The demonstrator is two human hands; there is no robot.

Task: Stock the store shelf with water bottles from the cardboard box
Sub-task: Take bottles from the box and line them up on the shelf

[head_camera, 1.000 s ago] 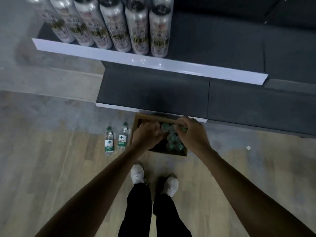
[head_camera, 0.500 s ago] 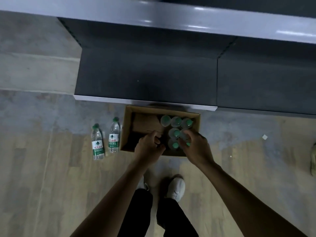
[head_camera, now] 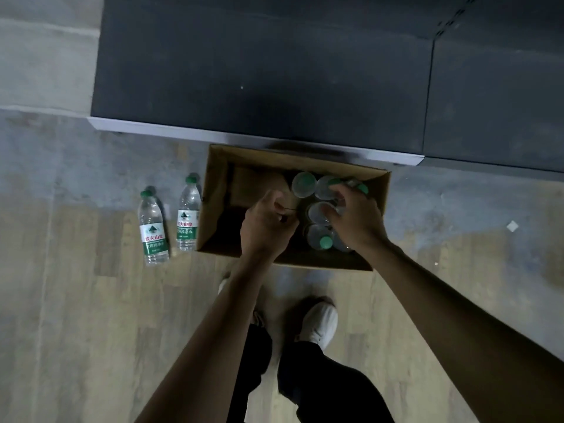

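Observation:
An open cardboard box (head_camera: 213, 209) stands on the floor against the shelf's base. Several water bottles (head_camera: 303, 184) with green caps stand upright in its right half; the left half shows bare cardboard. My right hand (head_camera: 354, 218) reaches into the box with its fingers curled around the top of one bottle near the right wall. My left hand (head_camera: 268, 230) hovers over the middle of the box with fingers curled, touching a thin dark strand; what it holds is unclear. The dark bottom shelf (head_camera: 259, 71) lies bare just beyond the box.
Two labelled water bottles (head_camera: 152, 230) (head_camera: 187, 218) stand on the floor left of the box. The shelf's pale front edge (head_camera: 244, 137) runs just behind the box. My white shoes (head_camera: 320, 322) are close to its near wall. Wooden floor lies to both sides.
My view has tilted down, so the upper shelf with large bottles is out of sight. Both hands have sunk lower into the box, and the right hand has closed around a bottle top.

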